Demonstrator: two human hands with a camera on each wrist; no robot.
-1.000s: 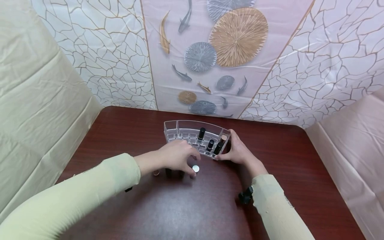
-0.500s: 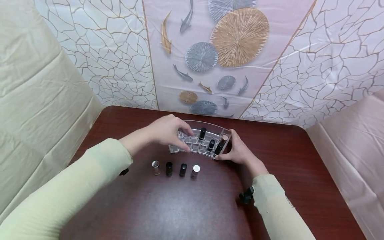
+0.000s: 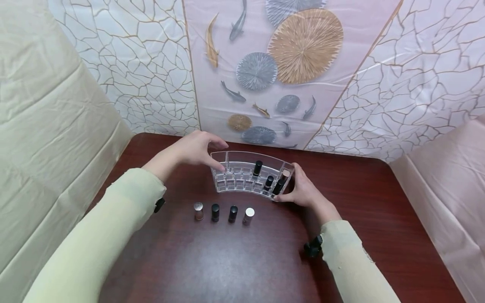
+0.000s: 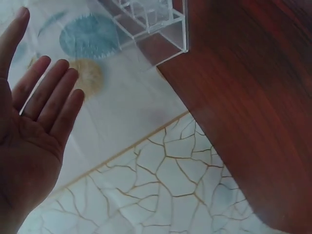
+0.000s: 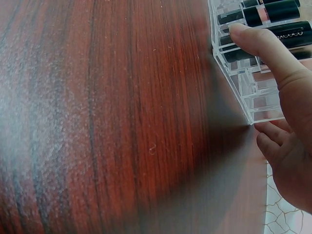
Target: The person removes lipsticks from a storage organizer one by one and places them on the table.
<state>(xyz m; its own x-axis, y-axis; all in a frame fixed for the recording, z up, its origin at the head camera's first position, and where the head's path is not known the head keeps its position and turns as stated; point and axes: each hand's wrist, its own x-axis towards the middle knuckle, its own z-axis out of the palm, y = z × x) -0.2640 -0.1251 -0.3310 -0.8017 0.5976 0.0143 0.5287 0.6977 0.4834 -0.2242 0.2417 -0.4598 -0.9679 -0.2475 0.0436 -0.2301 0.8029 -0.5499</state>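
A clear acrylic lipstick organizer [image 3: 240, 181], curved and divided into small slots, stands on the table. Black lipsticks [image 3: 257, 168] stand in it, mostly toward its right end, with a pink-topped one [image 3: 285, 174] at the corner. My right hand [image 3: 305, 191] holds that right end, thumb at the front and fingers along the side. In the right wrist view the thumb [image 5: 263, 46] lies over the organizer's edge by the lipsticks. My left hand [image 3: 197, 149] is at the left end, fingers extended, holding nothing; the left wrist view shows its palm [image 4: 34, 146] apart from the organizer.
In front of the organizer several lipsticks stand in a row: a silver-capped one [image 3: 198, 211], black ones [image 3: 215, 212], and a white-topped one [image 3: 248, 216]. The dark red wooden table [image 3: 212, 265] meets patterned cloth [image 3: 151, 84] at the back and sides.
My left hand has moved from above the lipstick row, up and left past the organizer's slots to its left end, uncovering the row. My right hand stays on the right end.
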